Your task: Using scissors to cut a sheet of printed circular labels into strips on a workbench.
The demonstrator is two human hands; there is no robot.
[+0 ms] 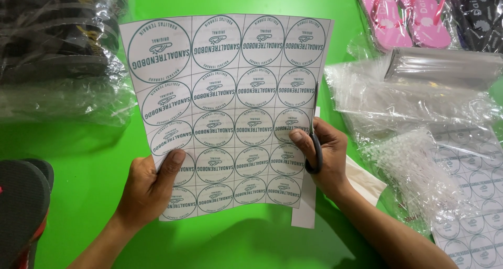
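head view: the left hand (149,187) is closed on the lower left corner of a sheet of round labels (230,111), thumb laid flat over the print and fingers hidden behind. the right hand (322,153) is curled through the dark loops of a pair of scissors (315,138), whose blades run up along the sheet's right edge; a narrow white strip (305,206) hangs loose just beside them.

the sheet is held up above the green table (89,143), bowed slightly across its width. it is judged to be light, thin and limp, easily creased or torn, so it is best pinched near an edge close to the cut line and kept taut.

further out, bagged dark sandals (52,43) lie at the left, and a dark sandal sole (21,206) at the lower left. to the right a heap of clear plastic bags (408,117) is spread, with more label sheets (471,195) under it and pink sandals (403,17) beyond. the crumpled plastic lies near the right elbow and could be snagged.
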